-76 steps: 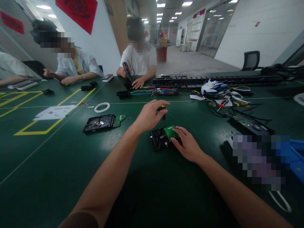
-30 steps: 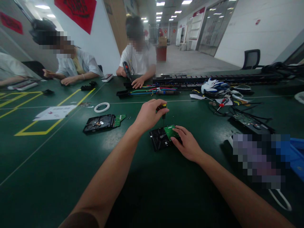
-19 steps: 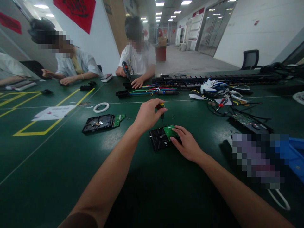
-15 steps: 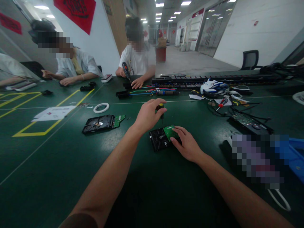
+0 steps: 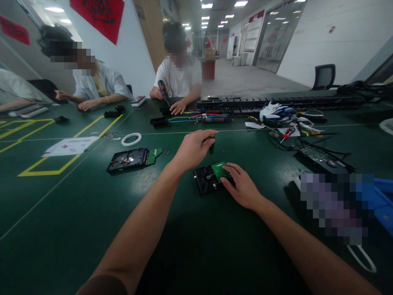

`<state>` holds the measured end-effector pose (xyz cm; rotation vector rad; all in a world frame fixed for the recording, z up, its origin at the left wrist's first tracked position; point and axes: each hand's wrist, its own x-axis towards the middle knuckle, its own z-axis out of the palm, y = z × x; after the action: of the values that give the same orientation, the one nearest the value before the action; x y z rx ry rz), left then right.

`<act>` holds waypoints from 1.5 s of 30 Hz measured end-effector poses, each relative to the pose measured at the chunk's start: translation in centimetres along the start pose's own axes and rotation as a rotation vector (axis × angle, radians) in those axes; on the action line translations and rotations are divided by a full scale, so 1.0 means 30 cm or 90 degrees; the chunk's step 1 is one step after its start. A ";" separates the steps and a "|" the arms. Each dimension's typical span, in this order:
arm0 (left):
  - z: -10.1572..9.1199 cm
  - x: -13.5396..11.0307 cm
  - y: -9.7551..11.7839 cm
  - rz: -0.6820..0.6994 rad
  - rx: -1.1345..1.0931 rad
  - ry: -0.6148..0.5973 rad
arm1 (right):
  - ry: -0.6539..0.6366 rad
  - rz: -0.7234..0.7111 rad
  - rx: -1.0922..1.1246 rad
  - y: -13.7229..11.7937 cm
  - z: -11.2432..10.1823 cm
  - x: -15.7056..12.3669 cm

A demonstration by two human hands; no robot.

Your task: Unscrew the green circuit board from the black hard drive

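Screwdriver and hard drive between two hands, left to right.
The left hand (image 5: 193,150) is closed around an upright screwdriver (image 5: 211,148), its shaft meeting the far side of the black hard drive (image 5: 203,180), below and right of that hand; a green circuit board (image 5: 219,168) covers the drive's right part, where the right hand (image 5: 245,188) rests, fingers and thumb parted. Small white labels on the drive are too small to read.

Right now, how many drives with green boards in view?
3: left drive, near the white ring; middle drive, partly under the right hand; right drive, nearer than the gloves. Others may be hidden.
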<state>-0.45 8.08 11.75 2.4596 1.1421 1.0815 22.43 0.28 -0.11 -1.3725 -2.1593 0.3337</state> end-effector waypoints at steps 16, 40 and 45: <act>0.016 -0.002 0.003 -0.027 0.009 0.027 | -0.006 0.006 0.000 -0.002 -0.004 -0.003; 0.028 -0.006 0.001 0.007 -0.037 0.001 | 0.004 -0.003 -0.001 0.001 0.003 -0.003; 0.020 -0.001 0.004 0.004 0.007 0.014 | 0.004 -0.004 -0.003 -0.001 -0.001 -0.003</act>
<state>0.02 8.02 11.38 2.4675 1.1507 1.1106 22.44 0.17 -0.10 -1.3674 -2.1590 0.3220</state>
